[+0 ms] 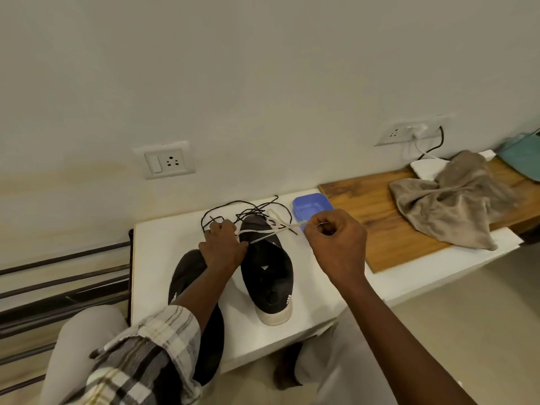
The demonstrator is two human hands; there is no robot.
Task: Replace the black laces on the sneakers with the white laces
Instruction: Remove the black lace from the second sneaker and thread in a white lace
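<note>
Your right hand (336, 244) is closed in a loose fist, thumb and fingers pinched on one end of the white lace (273, 230), which runs taut from that pinch leftward across the front of the right sneaker (267, 267). Your left hand (223, 248) is curled down over the lace area between the two shoes, its fingers bent and pressed at the near end of the same lace; whether they actually grip the lace or only hold the shoe steady cannot be told from this angle. The right sneaker lies directly between your hands, its white-soled end pointing toward you. The left sneaker (190, 273) sits under and behind your left wrist, largely covered by your forearm and the rolled plaid sleeve (152, 346).

Just beyond your left fingertips, the black laces (248, 209) lie loose in a tangle on the white table (163, 244), touching the far end of the right sneaker. Just past your right knuckles stands a blue plastic container (311, 207). Farther to the right of that hand, a wooden board (368, 211) carries a crumpled grey-brown cloth (450, 206).
</note>
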